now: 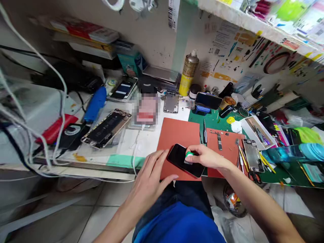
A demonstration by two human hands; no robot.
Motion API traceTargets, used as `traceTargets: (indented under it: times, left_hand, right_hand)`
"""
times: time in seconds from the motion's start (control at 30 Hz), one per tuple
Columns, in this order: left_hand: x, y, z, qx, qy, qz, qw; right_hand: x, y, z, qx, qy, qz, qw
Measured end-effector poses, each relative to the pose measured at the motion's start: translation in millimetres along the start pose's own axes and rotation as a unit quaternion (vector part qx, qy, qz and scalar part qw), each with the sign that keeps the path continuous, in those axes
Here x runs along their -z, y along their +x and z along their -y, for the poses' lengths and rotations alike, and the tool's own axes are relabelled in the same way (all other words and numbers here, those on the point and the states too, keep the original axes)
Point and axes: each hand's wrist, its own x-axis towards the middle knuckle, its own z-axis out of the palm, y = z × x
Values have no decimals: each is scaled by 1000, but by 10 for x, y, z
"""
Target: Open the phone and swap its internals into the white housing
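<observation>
A black-screened smartphone (178, 157) lies face up and slanted on a reddish-brown mat (174, 131). Over its screen, my right hand (202, 156) pinches a small green-and-white piece (189, 154), with a greyish flat part at its lower edge touching or just above the glass; its exact kind is not clear. My left hand (152, 175) is open at the phone's left end, fingers stretched over the mat and thumb pointing right. It holds nothing, and I cannot tell whether its fingertips touch the phone.
On the left lies an opened phone body (107, 128) beside blue (96, 103) and red (59, 126) handled tools. A yellow spray can (188, 74) stands behind. A second mat (227, 148) bears a circuit board (219, 141). White cables (59, 77) hang left; scissors (254, 177) lie right.
</observation>
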Motion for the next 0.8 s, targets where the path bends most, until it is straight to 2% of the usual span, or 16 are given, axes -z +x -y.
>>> traceTargets:
  times: [0.07, 0.17, 0.23, 0.3, 0.4, 0.47, 0.63, 0.8]
  left_hand:
    - [-28, 146, 87, -24, -16, 47, 998]
    - [-59, 311, 198, -43, -45, 99, 993]
    - [-72, 373, 249, -44, -65, 116, 990]
    - [-76, 401, 279, -34, -80, 125, 988]
    - [-72, 398, 289, -24, -91, 130, 987]
    - [-77, 383, 280, -26, -93, 123, 988]
    - [-134, 345, 289, -34, -103, 96, 989]
    - [-181, 305, 360, -41, -90, 92, 991]
  right_hand:
    - [98, 88, 41, 19, -17, 20, 999]
    - [167, 122, 95, 45, -40, 19, 998]
    - [161, 70, 104, 62, -50, -6, 997]
    - [139, -7, 85, 79, -54, -61, 994]
    - [108, -95, 28, 57, -77, -186, 978]
    - [84, -111, -4, 43, -98, -238, 965]
    - [-38, -47, -35, 119, -148, -247, 950]
    - [-137, -22, -96, 127, -163, -283, 937]
